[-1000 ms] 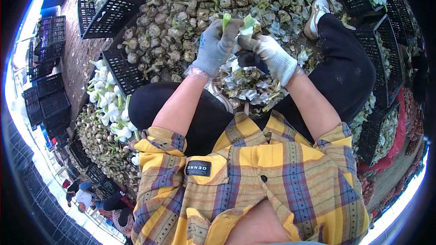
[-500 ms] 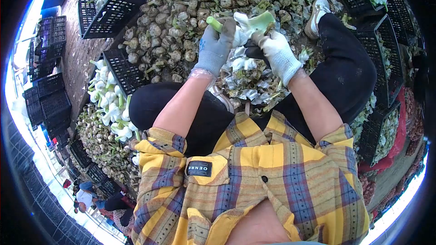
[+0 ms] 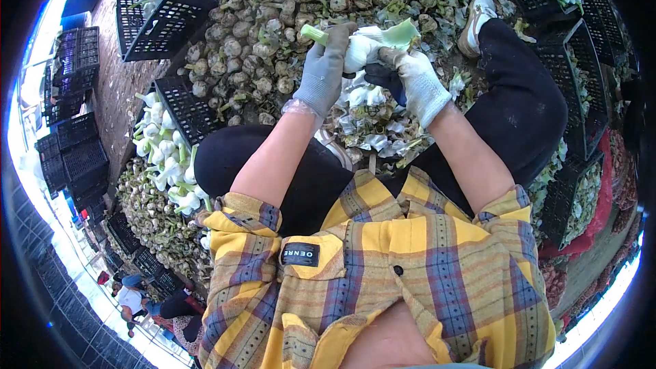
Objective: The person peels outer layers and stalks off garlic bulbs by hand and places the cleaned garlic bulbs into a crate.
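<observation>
Between my two gloved hands is a white garlic bulb (image 3: 360, 52) with a green stem pointing left. My left hand (image 3: 324, 72), in a grey glove, wraps round the stem and the bulb's left side. A pale green outer leaf (image 3: 402, 33) spreads out on the bulb's right. My right hand (image 3: 413, 78), in a white glove, is closed at the base of that leaf; a dark object (image 3: 384, 79) shows below its fingers, too hidden to identify. Loose white peelings (image 3: 369, 96) lie beneath both hands.
Unpeeled garlic (image 3: 239, 48) is heaped ahead. At the left, a black crate (image 3: 184, 106) stands near peeled white bulbs (image 3: 164, 143). Another crate (image 3: 160, 24) is at upper left, and more crates (image 3: 581, 96) line the right. A person (image 3: 133, 297) is at lower left.
The bulb has turned and shows more of its white side. The green leaf has swung slightly right, and the dark object below my right hand is more visible.
</observation>
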Demonstrator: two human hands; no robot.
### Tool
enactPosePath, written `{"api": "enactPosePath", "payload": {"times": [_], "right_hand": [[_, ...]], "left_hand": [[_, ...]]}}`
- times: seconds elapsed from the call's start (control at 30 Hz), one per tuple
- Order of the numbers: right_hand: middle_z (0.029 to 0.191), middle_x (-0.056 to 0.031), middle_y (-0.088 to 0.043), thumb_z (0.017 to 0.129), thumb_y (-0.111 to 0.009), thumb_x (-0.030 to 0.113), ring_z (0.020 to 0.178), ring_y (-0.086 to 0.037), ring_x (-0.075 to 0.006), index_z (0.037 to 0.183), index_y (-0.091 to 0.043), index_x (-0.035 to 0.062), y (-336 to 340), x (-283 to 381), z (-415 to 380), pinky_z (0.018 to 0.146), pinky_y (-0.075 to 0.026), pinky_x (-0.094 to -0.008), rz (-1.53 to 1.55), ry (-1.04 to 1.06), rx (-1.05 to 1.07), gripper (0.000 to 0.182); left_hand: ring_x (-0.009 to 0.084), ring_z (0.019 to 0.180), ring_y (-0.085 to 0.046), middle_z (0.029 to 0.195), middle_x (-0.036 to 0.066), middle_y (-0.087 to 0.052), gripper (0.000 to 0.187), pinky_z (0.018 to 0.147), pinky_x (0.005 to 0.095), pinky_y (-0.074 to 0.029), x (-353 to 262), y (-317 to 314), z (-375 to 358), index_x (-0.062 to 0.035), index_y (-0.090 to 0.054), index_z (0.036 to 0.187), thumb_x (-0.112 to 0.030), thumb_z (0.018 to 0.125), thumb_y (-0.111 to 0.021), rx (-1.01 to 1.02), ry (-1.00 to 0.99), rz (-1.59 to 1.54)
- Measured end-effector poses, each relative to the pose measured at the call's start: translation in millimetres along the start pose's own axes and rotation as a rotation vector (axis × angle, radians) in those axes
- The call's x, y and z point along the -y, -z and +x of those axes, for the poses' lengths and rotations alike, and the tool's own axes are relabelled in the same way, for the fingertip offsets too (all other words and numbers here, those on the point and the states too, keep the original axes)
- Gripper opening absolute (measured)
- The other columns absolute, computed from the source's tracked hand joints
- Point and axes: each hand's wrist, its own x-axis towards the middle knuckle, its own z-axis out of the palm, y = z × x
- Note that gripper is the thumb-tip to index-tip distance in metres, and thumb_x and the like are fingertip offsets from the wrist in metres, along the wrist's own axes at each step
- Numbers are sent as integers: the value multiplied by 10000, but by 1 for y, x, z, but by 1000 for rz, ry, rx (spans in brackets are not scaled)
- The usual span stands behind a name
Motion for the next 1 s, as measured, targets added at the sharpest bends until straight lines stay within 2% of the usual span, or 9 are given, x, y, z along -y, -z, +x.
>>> {"api": "enactPosePath", "payload": {"times": [0.17, 0.27, 0.43, 0.53, 0.57, 0.67, 0.77, 0.9, 1.0], "right_hand": [[933, -86, -638, 835, -616, 78, 775, -644, -171, 1080, -549, -29, 7, 7, 3, 709, -546, -287, 182, -225, 221, 276], [923, -49, -643, 807, -682, 182, 821, -610, -123, 1112, -563, 17, -3, 0, 2, 730, -502, -277, -308, 150, 82, 366], [979, -52, -634, 800, -665, 115, 831, -596, -123, 1055, -595, -1, -10, -1, -8, 744, -480, -264, -643, 324, 36, 289], [955, -59, -634, 801, -653, 96, 823, -599, -134, 1045, -591, -2, -4, -8, 2, 733, -487, -264, -263, 218, -36, 270], [998, -76, -621, 811, -641, 73, 864, -614, -151, 1087, -559, -3, -2, -5, -1, 759, -508, -278, -134, 176, 47, 298], [979, -71, -625, 807, -629, 74, 852, -609, -143, 1099, -558, 1, -5, -5, -2, 746, -507, -278, -107, 214, -6, 310], [1004, -78, -620, 827, -609, 101, 859, -616, -158, 1135, -540, 5, -11, 10, -11, 770, -516, -296, 185, 67, 194, 331], [1021, -82, -619, 852, -588, 165, 855, -621, -170, 1154, -532, 16, -1, 17, -9, 778, -525, -306, 126, 26, 235, 342], [1015, -78, -616, 833, -634, 208, 851, -612, -168, 1130, -539, 16, 1, 16, -3, 780, -514, -311, 111, -87, 280, 366]], "left_hand": [[146, 962, -561, 1097, 68, -566, 327, 812, 265, -467, 0, 7, 8, -64, -544, 1147, -286, 929, -444, -6, 113, -133], [144, 949, -565, 1069, 61, -570, 325, 800, 269, -477, 3, 10, 8, -86, -534, 1153, -298, 928, -433, 78, 48, -139], [104, 804, -576, 955, 24, -600, 349, 681, 246, -476, 4, 2, 0, -114, -563, 1079, -398, 901, -465, -40, 258, -68], [98, 784, -578, 898, 21, -615, 314, 658, 238, -475, -3, 3, 2, -120, -572, 1041, -383, 895, -482, 19, 335, -204], [118, 744, -593, 885, 31, -625, 272, 608, 245, -481, -9, -3, -3, -115, -573, 1013, -343, 893, -488, 6, 326, -318], [135, 741, -603, 887, 44, -631, 254, 600, 255, -489, -6, -7, 3, -99, -570, 1021, -295, 897, -468, -76, 382, -449], [161, 777, -613, 906, 60, -629, 249, 632, 285, -508, -3, 13, 8, -81, -566, 1012, -266, 900, -442, 67, 435, -607], [185, 855, -613, 948, 89, -625, 289, 734, 307, -509, -2, 13, 7, -57, -554, 1068, -237, 889, -414, 87, 300, -431], [198, 893, -610, 1004, 101, -615, 341, 774, 307, -498, 4, 16, 9, -46, -534, 1135, -223, 880, -393, 164, 169, -297]]}}
